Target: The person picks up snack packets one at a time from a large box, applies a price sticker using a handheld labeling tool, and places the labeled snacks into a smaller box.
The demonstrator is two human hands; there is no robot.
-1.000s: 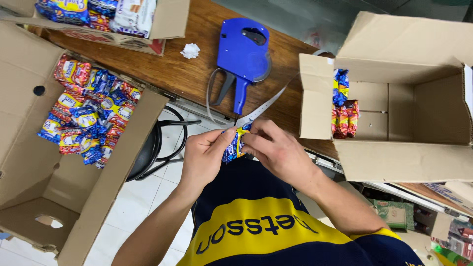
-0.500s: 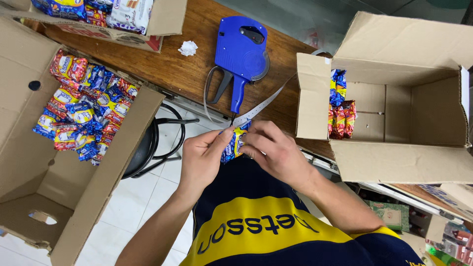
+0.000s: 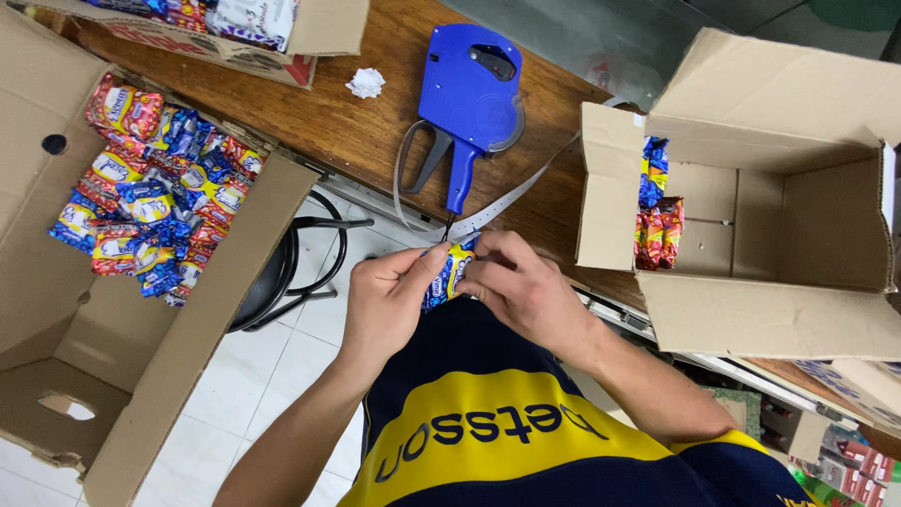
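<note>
Between the two hands, close above the lap, sits a small blue and yellow foil snack packet (image 3: pixel 449 274), pinched from both sides. The left hand (image 3: pixel 389 299) has its grip narrow on the packet's left edge, thumb on top and fingers curled beneath, wrist bent slightly inward, forearm running down to the lower left. The right hand (image 3: pixel 521 286) closes on the packet's right side, knuckles up, fingers folded over the top end, forearm angling off to the lower right. A thin grey strip of label tape (image 3: pixel 511 195) meets the packet at its top and runs up to the blue plastic handheld label gun (image 3: pixel 469 99), which lies flat on the brown wooden surface (image 3: pixel 347 131) just beyond the hands. A crumpled white paper scrap (image 3: pixel 366 83) lies on the wood left of the gun. Left of the hands, a large open cardboard box (image 3: pixel 56 291) holds a heap of red, blue and yellow packets (image 3: pixel 155 192). To the right, another open cardboard box (image 3: pixel 770 188) on its side holds a few packets standing against its inner wall (image 3: pixel 655 211). A black chair (image 3: pixel 282 272) stands on the white tiled floor below
</note>
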